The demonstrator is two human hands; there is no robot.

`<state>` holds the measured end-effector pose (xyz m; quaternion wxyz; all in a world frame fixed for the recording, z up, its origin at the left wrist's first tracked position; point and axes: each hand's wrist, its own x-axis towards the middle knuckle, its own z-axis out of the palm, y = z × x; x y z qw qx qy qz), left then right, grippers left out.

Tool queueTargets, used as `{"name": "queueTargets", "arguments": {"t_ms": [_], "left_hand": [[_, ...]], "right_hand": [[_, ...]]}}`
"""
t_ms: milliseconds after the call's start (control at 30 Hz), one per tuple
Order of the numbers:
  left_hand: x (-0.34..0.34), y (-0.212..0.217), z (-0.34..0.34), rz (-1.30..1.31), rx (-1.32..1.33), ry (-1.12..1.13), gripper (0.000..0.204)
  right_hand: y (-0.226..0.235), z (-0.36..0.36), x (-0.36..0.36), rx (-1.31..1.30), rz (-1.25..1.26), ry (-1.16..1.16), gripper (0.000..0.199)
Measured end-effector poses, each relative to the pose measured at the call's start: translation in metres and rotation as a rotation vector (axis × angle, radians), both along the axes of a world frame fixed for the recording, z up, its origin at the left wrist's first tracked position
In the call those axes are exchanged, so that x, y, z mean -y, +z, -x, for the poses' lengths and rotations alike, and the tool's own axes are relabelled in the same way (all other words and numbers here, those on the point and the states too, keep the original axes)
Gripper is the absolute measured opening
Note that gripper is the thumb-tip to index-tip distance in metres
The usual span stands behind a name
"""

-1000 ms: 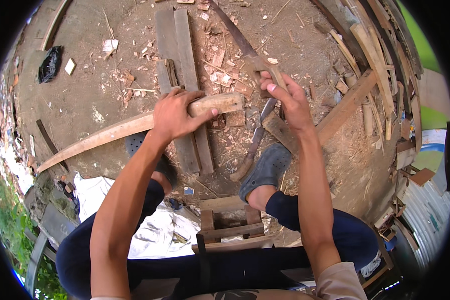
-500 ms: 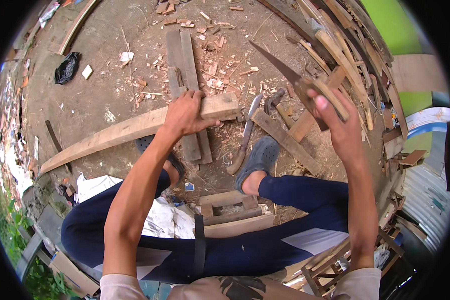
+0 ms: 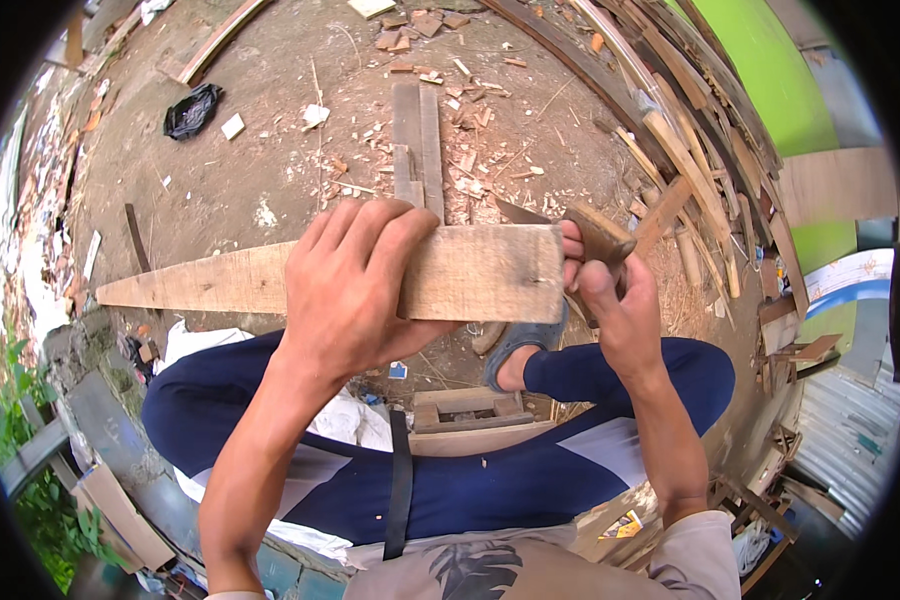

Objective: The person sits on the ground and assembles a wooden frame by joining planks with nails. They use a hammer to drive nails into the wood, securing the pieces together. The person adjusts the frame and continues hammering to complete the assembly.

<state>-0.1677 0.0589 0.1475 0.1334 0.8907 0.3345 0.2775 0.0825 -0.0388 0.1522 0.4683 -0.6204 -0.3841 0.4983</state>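
A long wooden beam is raised at its right end, close in front of me, and its far end reaches away to the left. My left hand is wrapped over it near the raised end, with the thumb underneath. At that end, my right hand closes round a handsaw with a wooden handle. The saw points away from me, and part of its blade is hidden behind the beam. My right fingers are beside the beam's end; whether they touch it I cannot tell.
Two planks lie on the dirt ahead among scattered wood chips. Stacked timber lines the right side. A black plastic bag sits far left. A small wooden frame lies between my legs, near white cloth.
The beam's right end has come up and nearer, with my left hand still on it. My right hand has brought the saw left and down to that end. The view has shifted slightly.
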Motion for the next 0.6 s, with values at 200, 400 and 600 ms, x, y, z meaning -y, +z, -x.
{"name": "queueTargets", "arguments": {"t_ms": [200,400,600], "left_hand": [[0.015,0.013,0.011,-0.036,0.069,0.001,0.079],[0.009,0.029,0.016,-0.077,0.081,-0.064,0.079],[-0.011,0.046,0.017,0.047,-0.021,-0.175,0.077]], "right_hand": [[0.018,0.018,0.003,-0.118,-0.120,0.152,0.085],[0.007,0.017,0.000,-0.291,-0.264,0.164,0.099],[0.013,0.027,0.003,-0.216,-0.299,0.065,0.102]]}}
